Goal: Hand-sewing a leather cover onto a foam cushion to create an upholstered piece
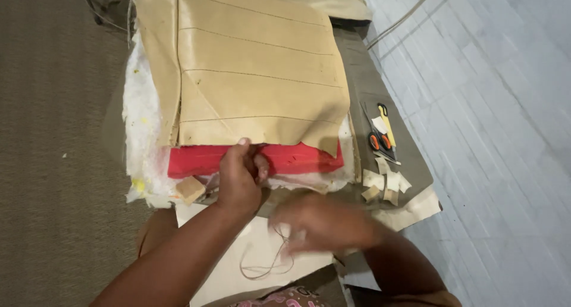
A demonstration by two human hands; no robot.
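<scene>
A tan stitched cover point(256, 69) lies over a red foam block point(297, 158), with white padding point(140, 116) sticking out at the left. My left hand point(241, 176) pinches the cover's front edge against the red foam. My right hand point(324, 224) is blurred, held lower right above a pale fabric sheet point(238, 265). A loop of thread point(267, 265) hangs from its fingers.
Orange-handled scissors point(377, 141) and a yellow-handled tool point(385, 119) lie on a grey cloth point(369, 87) at the right, with several small tan scraps point(383, 185) near them. A small tan block point(190, 190) sits at the left. White tiled floor is on the right, brown carpet on the left.
</scene>
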